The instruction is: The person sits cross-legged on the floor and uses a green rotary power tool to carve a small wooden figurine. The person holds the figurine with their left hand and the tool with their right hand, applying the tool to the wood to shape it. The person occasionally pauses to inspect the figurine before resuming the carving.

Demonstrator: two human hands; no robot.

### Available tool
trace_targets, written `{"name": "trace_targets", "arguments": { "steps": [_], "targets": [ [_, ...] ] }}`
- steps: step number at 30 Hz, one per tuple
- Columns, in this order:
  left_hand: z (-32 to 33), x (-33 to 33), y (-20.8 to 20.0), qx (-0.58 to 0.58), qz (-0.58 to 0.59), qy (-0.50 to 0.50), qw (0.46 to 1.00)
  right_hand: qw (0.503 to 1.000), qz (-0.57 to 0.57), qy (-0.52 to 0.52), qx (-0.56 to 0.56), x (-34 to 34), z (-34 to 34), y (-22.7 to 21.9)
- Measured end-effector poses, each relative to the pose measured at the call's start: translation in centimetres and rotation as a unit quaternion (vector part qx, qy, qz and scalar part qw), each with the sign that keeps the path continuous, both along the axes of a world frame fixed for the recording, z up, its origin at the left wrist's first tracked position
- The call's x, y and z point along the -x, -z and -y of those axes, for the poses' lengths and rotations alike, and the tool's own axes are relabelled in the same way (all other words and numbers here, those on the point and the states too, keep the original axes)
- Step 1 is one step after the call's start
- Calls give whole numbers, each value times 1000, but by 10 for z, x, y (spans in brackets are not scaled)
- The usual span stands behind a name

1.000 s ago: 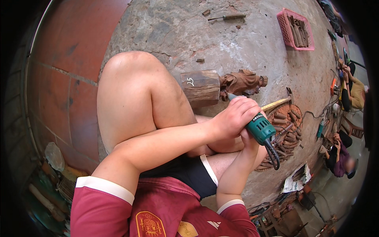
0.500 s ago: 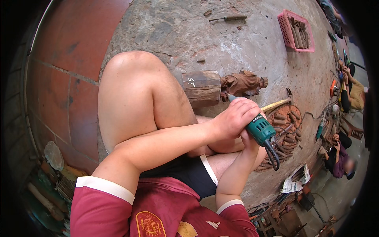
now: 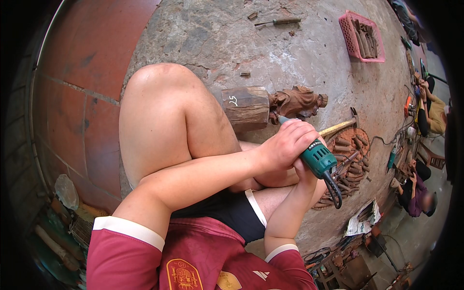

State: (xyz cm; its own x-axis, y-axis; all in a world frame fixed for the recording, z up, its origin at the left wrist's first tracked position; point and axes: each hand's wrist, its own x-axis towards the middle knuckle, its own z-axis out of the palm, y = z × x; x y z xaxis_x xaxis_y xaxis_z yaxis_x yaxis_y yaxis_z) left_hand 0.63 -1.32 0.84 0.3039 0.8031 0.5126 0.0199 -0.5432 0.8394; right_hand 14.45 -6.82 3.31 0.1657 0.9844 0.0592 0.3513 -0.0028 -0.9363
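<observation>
A green electric die grinder point(image 3: 319, 159) with a black cord is in my hands. My left hand point(image 3: 289, 141) is closed over its front part. Under the body, my right hand point(image 3: 303, 170) grips it too, mostly hidden by the tool and my left hand. The grinder's narrow nose points at a carved brown wooden figure point(image 3: 298, 102), where the figure meets its uncarved block base point(image 3: 245, 107). Any bit is too small to make out. The carving lies on its side on the floor, by my raised left knee.
A yellow-handled hammer point(image 3: 338, 127) lies beyond my hands, beside a heap of wooden-handled chisels point(image 3: 349, 166). Farther off are a loose chisel point(image 3: 280, 21) and a pink basket point(image 3: 354, 41) of wooden pieces. People work at the far right, among cords.
The view shifts very slightly. My hands, the grinder and the carving keep nearly the same places.
</observation>
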Motion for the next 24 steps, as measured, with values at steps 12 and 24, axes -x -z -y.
{"name": "trace_targets", "arguments": {
  "steps": [12, 24],
  "targets": [
    [1, 1, -1, 1, -8, -3, 1000, 999, -34, -3, 15, 0, 1, 4],
    [0, 2, -4, 5, -18, 3, 1000, 999, -29, 17, 12, -4, 5, 14]
  ]
}}
